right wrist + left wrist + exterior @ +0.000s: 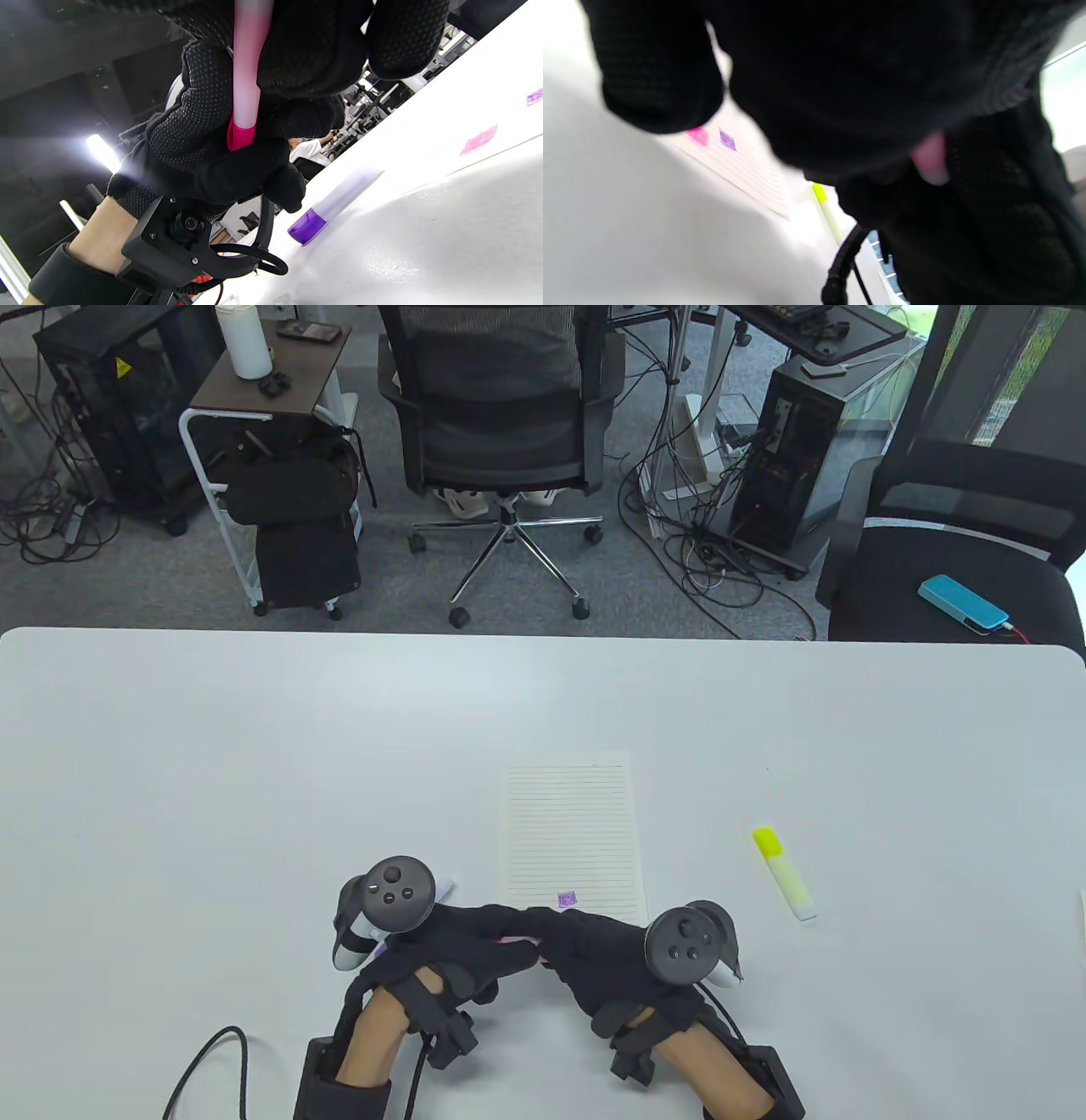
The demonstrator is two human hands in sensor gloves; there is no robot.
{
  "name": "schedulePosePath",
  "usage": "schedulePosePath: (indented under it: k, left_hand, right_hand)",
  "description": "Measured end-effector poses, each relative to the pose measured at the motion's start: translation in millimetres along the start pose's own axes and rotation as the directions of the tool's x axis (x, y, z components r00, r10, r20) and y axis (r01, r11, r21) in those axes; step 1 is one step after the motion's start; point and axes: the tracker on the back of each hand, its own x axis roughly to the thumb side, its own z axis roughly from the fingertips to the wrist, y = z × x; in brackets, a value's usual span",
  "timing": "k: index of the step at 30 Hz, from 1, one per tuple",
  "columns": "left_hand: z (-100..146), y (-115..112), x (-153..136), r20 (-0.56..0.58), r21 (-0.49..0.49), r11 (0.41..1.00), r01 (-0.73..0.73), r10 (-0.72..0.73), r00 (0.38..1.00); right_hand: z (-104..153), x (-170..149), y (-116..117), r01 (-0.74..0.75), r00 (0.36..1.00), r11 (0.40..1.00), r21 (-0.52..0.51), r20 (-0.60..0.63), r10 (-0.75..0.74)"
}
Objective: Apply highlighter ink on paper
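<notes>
Both hands, left (441, 950) and right (594, 954), are seen meeting just below the paper (570, 836) from the table view. Only in the right wrist view is a pink highlighter (246, 84) shown gripped between them, with a purple highlighter (331, 205) lying on the counter (424, 237) near the paper's pink mark (478, 140).
</notes>
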Motion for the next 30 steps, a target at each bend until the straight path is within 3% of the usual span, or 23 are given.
schedulePosePath:
  k: [3, 7, 16, 19, 21, 22, 24, 30]
  left_hand:
    - [-1.5, -2.9, -2.0, -0.002, 0.004, 1.0, -0.016, 0.016, 1.0]
    - [-0.9, -9.2, 12.1, 0.008, 0.113, 0.992, 0.051, -0.053, 0.999]
    - [-2.3, -24.1, 27.5, 0.057, 0.239, 0.963, 0.127, -0.145, 0.988]
    - [-1.0, -25.0, 28.1, 0.031, 0.208, 0.967, 0.146, -0.156, 0.987]
    - [0.0, -23.4, 28.1, 0.053, 0.259, 0.955, 0.145, -0.164, 0.985]
    - [0.9, -21.1, 30.1, 0.045, 0.24, 0.958, 0.155, -0.17, 0.984]
    - [2.8, -16.1, 35.2, 0.051, 0.272, 0.932, 0.24, -0.263, 0.963]
    - [13.8, 6.3, 32.7, -0.031, 0.347, 0.873, 0.344, -0.355, 0.934]
  right_hand:
    - [0.4, -1.7, 1.0, 0.018, 1.0, 1.0, -0.006, -0.006, -0.018]
    - [1.3, -3.6, -2.6, -0.004, 1.0, 1.0, -0.025, -0.019, 0.004]
    - [4.0, -8.2, -12.7, 0.038, 0.999, 0.998, -0.046, -0.03, -0.04]
    - [2.9, -8.8, -13.6, 0.032, 0.999, 0.999, -0.012, -0.037, -0.032]
    - [2.3, -7.9, -13.5, 0.046, 0.998, 0.998, -0.033, -0.041, -0.047]
    - [2.1, -7.9, -13.2, 0.043, 0.998, 0.998, -0.055, -0.043, -0.046]
    - [1.2, -8.0, -12.6, 0.06, 0.997, 0.994, -0.093, -0.047, -0.065]
    - [3.6, -18.7, -17.4, 0.096, 0.992, 0.994, -0.055, -0.078, -0.1]
